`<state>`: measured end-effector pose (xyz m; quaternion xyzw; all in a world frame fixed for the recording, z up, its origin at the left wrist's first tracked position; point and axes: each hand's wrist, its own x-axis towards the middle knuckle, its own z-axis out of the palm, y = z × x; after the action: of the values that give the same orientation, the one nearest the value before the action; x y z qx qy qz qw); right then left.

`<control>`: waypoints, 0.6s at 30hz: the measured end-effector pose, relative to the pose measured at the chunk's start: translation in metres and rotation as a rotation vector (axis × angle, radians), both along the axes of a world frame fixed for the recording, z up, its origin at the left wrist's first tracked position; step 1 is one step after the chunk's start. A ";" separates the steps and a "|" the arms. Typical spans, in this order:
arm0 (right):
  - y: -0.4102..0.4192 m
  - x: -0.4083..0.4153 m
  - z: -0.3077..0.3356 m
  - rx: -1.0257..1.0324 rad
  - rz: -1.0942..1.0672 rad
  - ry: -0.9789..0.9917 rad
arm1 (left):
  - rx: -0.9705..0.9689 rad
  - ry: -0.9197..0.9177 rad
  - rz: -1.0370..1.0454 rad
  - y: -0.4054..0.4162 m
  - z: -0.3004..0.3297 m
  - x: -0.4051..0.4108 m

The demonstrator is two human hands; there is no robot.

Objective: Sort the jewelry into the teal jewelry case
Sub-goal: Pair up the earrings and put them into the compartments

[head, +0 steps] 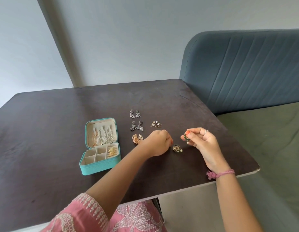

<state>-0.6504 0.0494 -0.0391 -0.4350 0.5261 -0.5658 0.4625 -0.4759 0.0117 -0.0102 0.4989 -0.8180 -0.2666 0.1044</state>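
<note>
The teal jewelry case lies open on the dark table, chains hanging in its lid and gold earrings in one right compartment. My right hand pinches a green and gold earring just above the table. Its twin earring lies on the table between my hands. My left hand rests curled beside that twin, fingertips near it; whether it holds something small is hidden. Two pairs of silver drop earrings, a triangular pair and a gold filigree pair lie behind my left hand.
The dark table ends close to my right wrist at its front right corner. A blue upholstered headboard and green mattress stand to the right. A grey wall runs behind.
</note>
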 end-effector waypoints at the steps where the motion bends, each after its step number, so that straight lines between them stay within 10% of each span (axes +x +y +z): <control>1: 0.003 0.003 -0.001 0.011 -0.001 -0.002 | 0.002 0.035 0.011 0.001 -0.003 0.001; 18: 0.021 -0.001 -0.007 0.139 0.022 0.432 | 0.004 0.002 -0.008 0.007 -0.025 -0.011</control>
<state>-0.6514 0.0704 -0.0457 -0.5190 0.6458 -0.4166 0.3742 -0.4865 0.0190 -0.0349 0.4954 -0.8194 -0.2693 0.1032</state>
